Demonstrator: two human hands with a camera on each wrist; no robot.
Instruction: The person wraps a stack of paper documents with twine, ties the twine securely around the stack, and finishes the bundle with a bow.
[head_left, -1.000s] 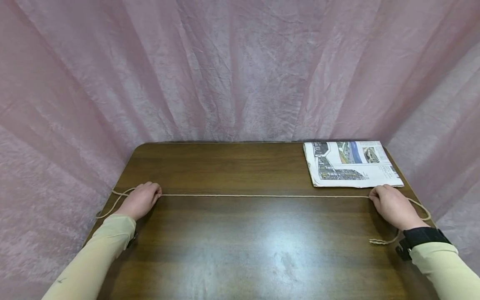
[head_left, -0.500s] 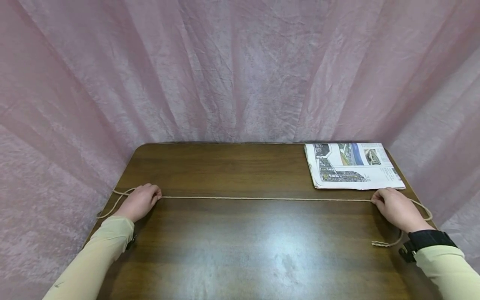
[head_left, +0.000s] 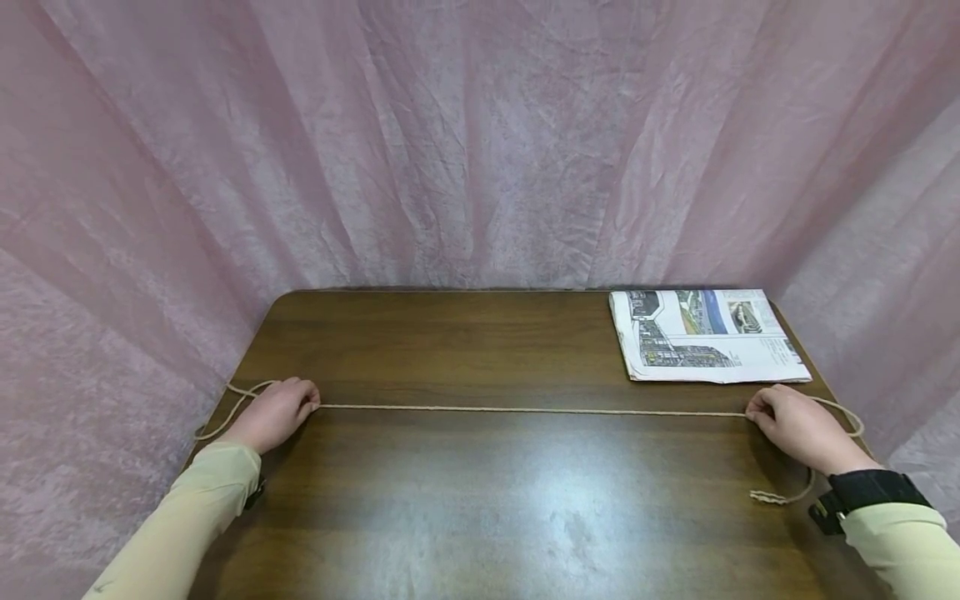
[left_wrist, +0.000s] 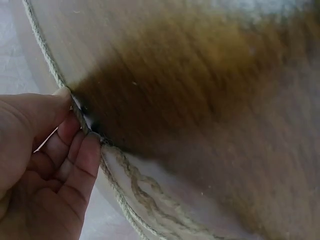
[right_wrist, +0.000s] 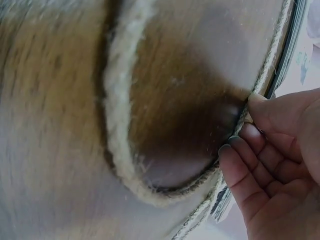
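Note:
A thin tan rope (head_left: 525,410) lies stretched straight across the dark wooden table (head_left: 480,500). My left hand (head_left: 279,410) pinches it near the table's left edge, and a slack loop trails off behind that hand. In the left wrist view the thumb and fingers (left_wrist: 75,135) squeeze the rope (left_wrist: 45,50) against the wood. My right hand (head_left: 795,425) pinches the rope near the right edge, below the newspaper. The right wrist view shows the fingertips (right_wrist: 240,145) gripping the rope (right_wrist: 270,55). Its frayed free end (head_left: 768,497) curls beside my right wrist.
A folded newspaper (head_left: 705,335) lies flat at the table's back right corner, just beyond my right hand. Pink wrinkled cloth (head_left: 480,142) hangs close around the table on the back and both sides. A black strap (head_left: 862,492) wraps my right wrist.
Both hands have drawn the taut rope a little toward me, away from the newspaper. The grips on the rope are unchanged.

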